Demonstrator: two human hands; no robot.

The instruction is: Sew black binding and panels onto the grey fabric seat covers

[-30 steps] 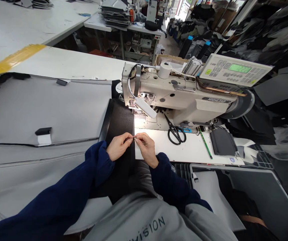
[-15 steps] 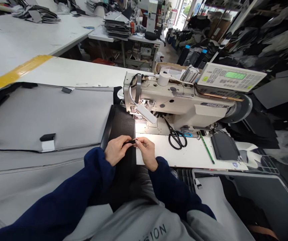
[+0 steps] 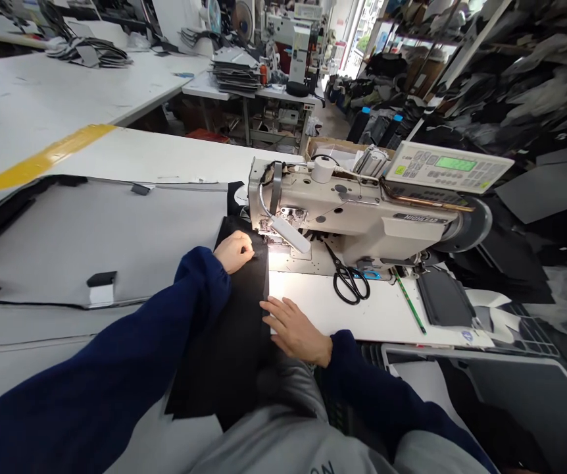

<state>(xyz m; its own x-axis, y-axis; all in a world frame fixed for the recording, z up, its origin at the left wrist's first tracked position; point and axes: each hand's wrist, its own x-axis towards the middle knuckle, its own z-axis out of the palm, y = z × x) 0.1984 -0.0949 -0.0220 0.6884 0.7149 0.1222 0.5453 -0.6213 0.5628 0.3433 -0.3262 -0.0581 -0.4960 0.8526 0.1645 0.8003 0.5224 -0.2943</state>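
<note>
A long panel of black fabric runs from the sewing machine down over the table's front edge towards my lap. My left hand rests on its upper part, left of the lit needle area, with fingers curled and pinching at the cloth. My right hand lies with fingers stretched out and apart, their tips at the fabric's right edge. A white lamp hangs in front of the machine head and hides part of the presser foot.
Black scissors and a green pencil lie right of the needle area. A large grey panel with black edging covers the table at left. The control box sits atop the machine; yellow tape crosses the tabletop.
My hands have parted from a shared pinch on a small black piece. The left has moved up onto the fabric; the right has dropped lower and opened. The fabric now lies flatter and wider.
</note>
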